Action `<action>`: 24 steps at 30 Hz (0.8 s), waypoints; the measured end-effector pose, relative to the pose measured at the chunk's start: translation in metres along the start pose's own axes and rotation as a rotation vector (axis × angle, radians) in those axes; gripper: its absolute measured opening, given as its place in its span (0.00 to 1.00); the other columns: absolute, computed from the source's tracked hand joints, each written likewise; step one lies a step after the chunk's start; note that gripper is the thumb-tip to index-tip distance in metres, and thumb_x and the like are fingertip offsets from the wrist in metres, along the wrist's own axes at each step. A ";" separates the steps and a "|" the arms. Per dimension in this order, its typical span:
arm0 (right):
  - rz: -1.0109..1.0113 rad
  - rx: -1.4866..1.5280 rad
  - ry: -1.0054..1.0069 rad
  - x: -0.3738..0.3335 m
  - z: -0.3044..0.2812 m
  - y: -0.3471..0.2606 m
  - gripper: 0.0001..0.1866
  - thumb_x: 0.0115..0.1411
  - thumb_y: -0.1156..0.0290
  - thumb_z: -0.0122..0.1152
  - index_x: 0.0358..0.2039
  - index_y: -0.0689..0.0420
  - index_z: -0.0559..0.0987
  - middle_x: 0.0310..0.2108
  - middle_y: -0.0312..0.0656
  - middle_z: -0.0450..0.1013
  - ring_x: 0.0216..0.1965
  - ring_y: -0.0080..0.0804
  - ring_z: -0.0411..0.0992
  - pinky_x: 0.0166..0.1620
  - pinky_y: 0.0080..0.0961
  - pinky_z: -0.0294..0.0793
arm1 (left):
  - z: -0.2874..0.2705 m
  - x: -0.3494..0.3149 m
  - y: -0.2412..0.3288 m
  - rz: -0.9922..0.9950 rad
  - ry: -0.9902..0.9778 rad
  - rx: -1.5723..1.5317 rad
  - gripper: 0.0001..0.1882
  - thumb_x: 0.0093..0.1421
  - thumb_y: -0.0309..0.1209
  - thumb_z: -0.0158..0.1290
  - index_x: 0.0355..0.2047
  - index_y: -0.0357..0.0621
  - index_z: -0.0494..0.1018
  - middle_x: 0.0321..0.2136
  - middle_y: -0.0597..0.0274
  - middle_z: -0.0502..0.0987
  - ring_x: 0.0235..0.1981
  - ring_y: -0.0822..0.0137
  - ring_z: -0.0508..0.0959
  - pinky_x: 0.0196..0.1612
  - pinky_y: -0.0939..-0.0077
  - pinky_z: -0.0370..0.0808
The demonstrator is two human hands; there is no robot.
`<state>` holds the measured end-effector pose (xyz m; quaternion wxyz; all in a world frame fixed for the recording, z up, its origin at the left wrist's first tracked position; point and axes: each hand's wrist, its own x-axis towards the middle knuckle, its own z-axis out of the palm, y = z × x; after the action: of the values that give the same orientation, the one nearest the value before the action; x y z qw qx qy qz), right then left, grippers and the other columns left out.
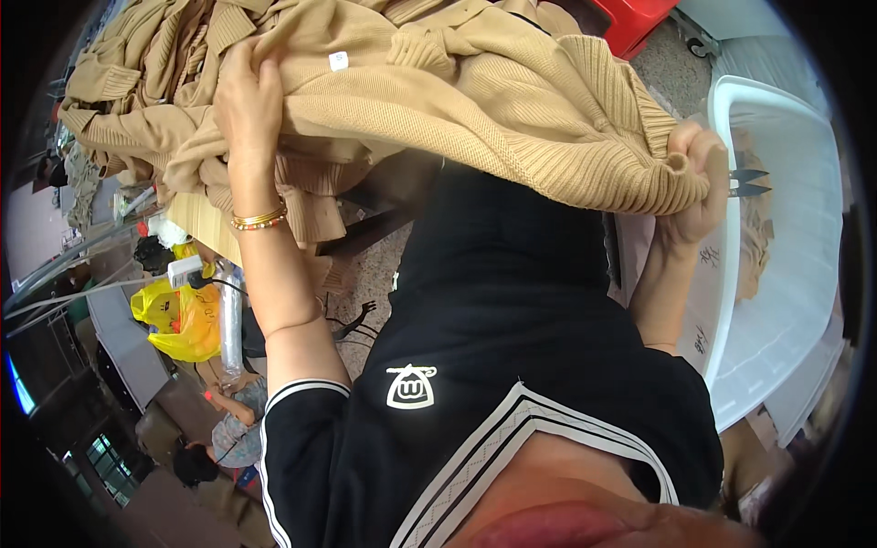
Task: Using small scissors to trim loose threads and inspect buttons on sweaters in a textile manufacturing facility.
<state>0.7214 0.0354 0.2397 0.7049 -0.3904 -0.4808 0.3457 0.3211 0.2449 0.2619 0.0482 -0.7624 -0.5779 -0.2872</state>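
A tan knitted sweater (438, 119) is stretched across in front of me, with a small white tag (339, 61) on it. My left hand (251, 100) grips the knit near the tag, its fingertips partly hidden behind the thumb and cloth. At the other end, my right hand (696, 183) is closed round the ribbed edge of the sweater. From that same hand stick out the two dark pointed blades of thread snips (749, 183), aimed to the right; their handle is hidden in my palm.
More tan knitwear (119, 68) lies heaped at the far left. To the right stands a white plastic bin (776, 338) with some tan cloth inside. A red stool (635, 23) is at the far side. Yellow bags (187, 320) and another person (239, 425) are at the left.
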 end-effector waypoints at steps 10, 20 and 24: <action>0.222 0.021 -0.064 -0.024 0.012 -0.010 0.19 0.68 0.59 0.48 0.21 0.55 0.66 0.24 0.42 0.66 0.28 0.29 0.62 0.36 0.25 0.60 | 0.079 0.017 0.109 0.715 -0.610 0.320 0.12 0.59 0.40 0.55 0.34 0.48 0.82 0.26 0.56 0.82 0.27 0.60 0.84 0.27 0.61 0.79; 0.657 -0.919 -0.639 0.008 -0.036 -0.033 0.16 0.68 0.61 0.55 0.38 0.62 0.83 0.28 0.50 0.78 0.31 0.35 0.77 0.38 0.31 0.74 | 0.079 0.022 0.131 0.149 -0.454 -0.490 0.15 0.53 0.25 0.56 0.43 0.38 0.77 0.39 0.44 0.79 0.44 0.48 0.79 0.48 0.63 0.75; -0.118 -0.999 -0.221 0.048 -0.010 -0.031 0.17 0.71 0.63 0.51 0.55 0.57 0.75 0.49 0.53 0.74 0.38 0.42 0.77 0.43 0.30 0.74 | 0.041 0.036 0.180 0.278 -0.351 -0.808 0.19 0.52 0.20 0.55 0.47 0.38 0.76 0.42 0.53 0.74 0.48 0.57 0.75 0.53 0.70 0.71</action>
<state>0.7489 0.0610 0.2840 0.3957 -0.6126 -0.6803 0.0727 0.5065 0.2333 0.2924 -0.3132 -0.8273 -0.3115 -0.3469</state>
